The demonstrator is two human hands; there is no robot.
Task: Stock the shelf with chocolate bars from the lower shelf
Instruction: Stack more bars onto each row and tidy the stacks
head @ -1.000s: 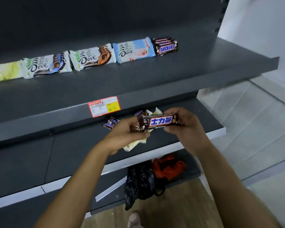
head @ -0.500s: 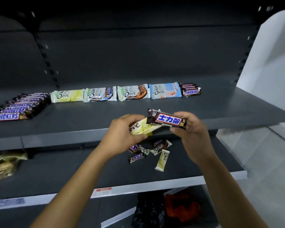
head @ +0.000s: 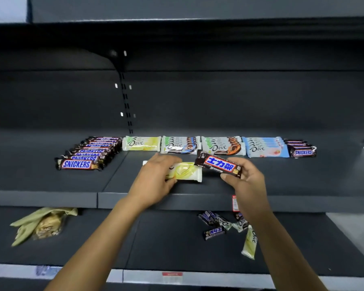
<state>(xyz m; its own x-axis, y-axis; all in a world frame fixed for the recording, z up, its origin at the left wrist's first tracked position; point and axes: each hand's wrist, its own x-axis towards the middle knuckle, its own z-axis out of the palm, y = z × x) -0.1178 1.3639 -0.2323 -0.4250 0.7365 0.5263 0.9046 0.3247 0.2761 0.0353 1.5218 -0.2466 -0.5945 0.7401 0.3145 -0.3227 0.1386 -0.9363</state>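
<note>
My left hand (head: 153,181) grips a pale yellow Dove bar (head: 186,172) just above the upper shelf (head: 51,181). A brown Snickers bar (head: 219,165) is pinched in my right hand (head: 246,181), tilted, beside the Dove bar. At the back of the shelf lie a Snickers row (head: 86,154), a yellow Dove stack (head: 141,143), two more Dove stacks (head: 180,144) (head: 222,145), a blue Dove stack (head: 264,147) and a small Snickers stack (head: 302,149). Loose bars (head: 225,225) lie scattered on the lower shelf (head: 166,244).
A crumpled yellowish bag (head: 43,224) lies at the left of the lower shelf. A red price tag (head: 234,203) hangs on the upper shelf's front edge, partly behind my right wrist. A slotted upright (head: 126,101) runs up the dark back panel.
Both hands rose from the lower shelf to the upper one, carrying the Dove and Snickers bars. My view tilted upward and shifted left, revealing more of the upper shelf.
</note>
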